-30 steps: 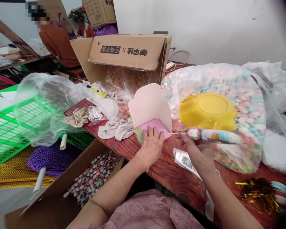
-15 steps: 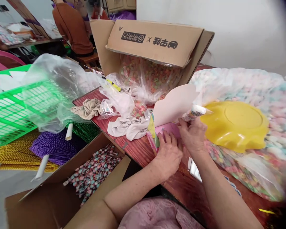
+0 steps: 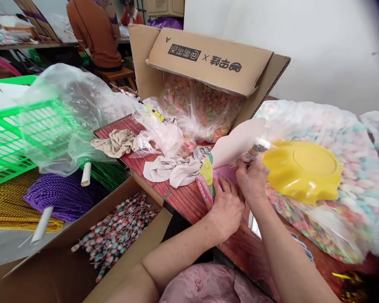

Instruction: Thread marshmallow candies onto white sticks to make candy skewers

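A small cardboard box (image 3: 205,187) with pink, green and yellow printing rests on the table, its white scalloped flap (image 3: 236,141) standing up. On its pink face lies my left hand (image 3: 228,206), fingers spread and pressed down; the thumb is hidden. My right hand (image 3: 254,179) is closed at the box's right side. From its grip sticks up a white-capped tube (image 3: 255,150) with a speckled, colourful label; its lower part is hidden. Just right of that hand, an upturned yellow wavy-edged bowl (image 3: 303,170) lies on bagged pastel sweets (image 3: 360,168).
Behind the box, an open carton (image 3: 208,59) holds bagged colourful pieces. Crumpled cloths (image 3: 173,170) lie left of my hands. Lower left, another carton (image 3: 50,269) holds beaded sticks. Beyond it are cord bundles (image 3: 60,198) and a green basket (image 3: 15,145). A person (image 3: 93,35) sits behind.
The view has shifted slightly. The box has turned a little, so more of its printed side shows. My hands keep nearly the same places, and the tube stays in my right hand.
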A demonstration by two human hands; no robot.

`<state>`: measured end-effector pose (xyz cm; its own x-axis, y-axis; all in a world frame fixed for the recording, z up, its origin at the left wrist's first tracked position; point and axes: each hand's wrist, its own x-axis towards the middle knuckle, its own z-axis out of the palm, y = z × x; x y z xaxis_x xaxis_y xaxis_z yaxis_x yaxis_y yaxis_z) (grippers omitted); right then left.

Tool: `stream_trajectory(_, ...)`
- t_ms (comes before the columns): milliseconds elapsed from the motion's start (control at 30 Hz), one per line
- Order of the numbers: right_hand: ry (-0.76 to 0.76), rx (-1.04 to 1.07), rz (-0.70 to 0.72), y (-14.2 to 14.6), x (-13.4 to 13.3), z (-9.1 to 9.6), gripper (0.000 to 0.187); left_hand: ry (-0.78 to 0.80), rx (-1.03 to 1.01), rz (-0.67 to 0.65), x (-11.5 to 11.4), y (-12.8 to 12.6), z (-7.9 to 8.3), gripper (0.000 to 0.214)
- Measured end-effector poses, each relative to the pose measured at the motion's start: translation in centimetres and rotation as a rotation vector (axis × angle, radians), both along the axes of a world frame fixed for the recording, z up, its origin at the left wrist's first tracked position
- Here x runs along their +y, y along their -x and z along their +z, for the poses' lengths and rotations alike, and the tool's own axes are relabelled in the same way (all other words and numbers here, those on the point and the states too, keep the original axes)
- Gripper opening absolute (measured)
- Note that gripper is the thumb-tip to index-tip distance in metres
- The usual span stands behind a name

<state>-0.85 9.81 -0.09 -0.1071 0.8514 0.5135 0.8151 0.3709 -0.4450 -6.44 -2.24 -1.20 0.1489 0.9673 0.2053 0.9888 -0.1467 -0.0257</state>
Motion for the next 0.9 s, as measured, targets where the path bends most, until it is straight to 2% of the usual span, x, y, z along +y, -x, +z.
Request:
stream_trajectory(167, 0.019, 0.014, -0.026, 1.8, 0.1, -0.1, 0.022, -0.038, 0.015, -0.026, 0.0, -0.1, -1.1, 0.051)
stream_trajectory(300, 0.05, 0.019, -0.03, 2.1, 0.4, -0.8, 0.019, -0.071, 0.031, -0.027, 0.1, -0.1, -1.9, 0.055)
stream_trajectory(500, 0.084, 0.034, -0.075, 1.8, 0.4, -0.9, 0.023, -0.021, 0.045, -0.033, 0.1, 0.2, -1.4, 0.058)
stream_trajectory(700, 0.136, 0.031, -0.055, 2.1, 0.2, -0.7, 0.021, 0.062, 0.009, -0.056, 0.5, 0.3, -1.1, 0.057)
stream_trajectory(800, 0.151, 0.032, -0.056, 2.0, 0.4, -0.6, 0.021, 0.122, -0.045, -0.078, 0.2, 1.3, 0.6, 0.053)
stream_trajectory(900, 0.152, 0.044, -0.039, 1.5, 0.6, -0.5, 0.018, 0.183, -0.258, -0.118, 0.0, 2.9, 4.4, 0.035)
